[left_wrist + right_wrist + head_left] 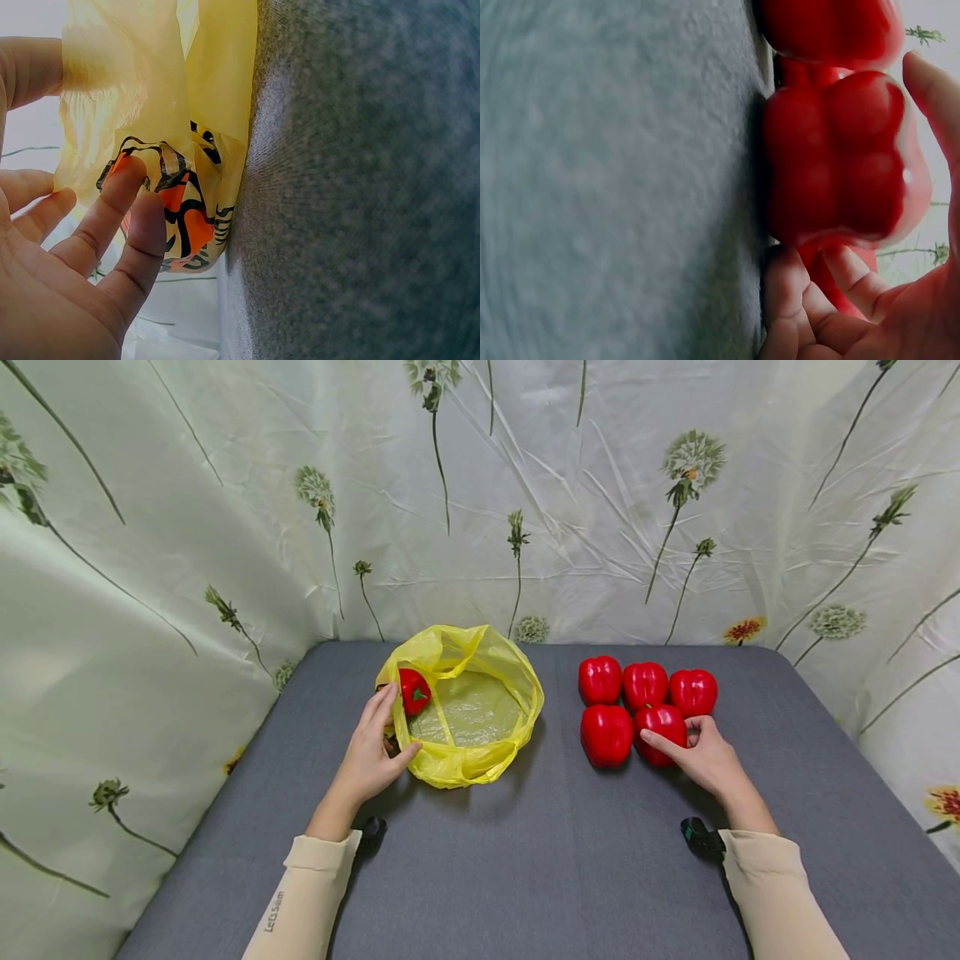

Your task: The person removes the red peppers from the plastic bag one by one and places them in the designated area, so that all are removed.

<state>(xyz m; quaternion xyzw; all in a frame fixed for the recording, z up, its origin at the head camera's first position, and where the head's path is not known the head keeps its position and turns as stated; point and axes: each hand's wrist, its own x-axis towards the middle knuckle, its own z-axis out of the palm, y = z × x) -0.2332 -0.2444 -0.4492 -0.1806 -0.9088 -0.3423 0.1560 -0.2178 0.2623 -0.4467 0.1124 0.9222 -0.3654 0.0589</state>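
An open yellow plastic bag (480, 760) lies on the grey table (525, 868), with one red pepper (414, 691) inside at its left. My left hand (390, 727) rests at the bag's left rim, thumb over the edge. Its straight fingers (127, 217) touch the bag's printed side (191, 225). To the right sit several red peppers in two rows (645, 683). My right hand (675, 735) grips the front right pepper (662, 722). The right wrist view shows this pepper (840, 157) between my thumb (934, 97) and curled fingers (791, 289).
A pale cloth printed with dandelions (225, 527) hangs behind and on both sides of the table. Another front-row pepper (606, 735) stands just left of the gripped one. Bare grey surface lies between the bag and the peppers and along the near edge.
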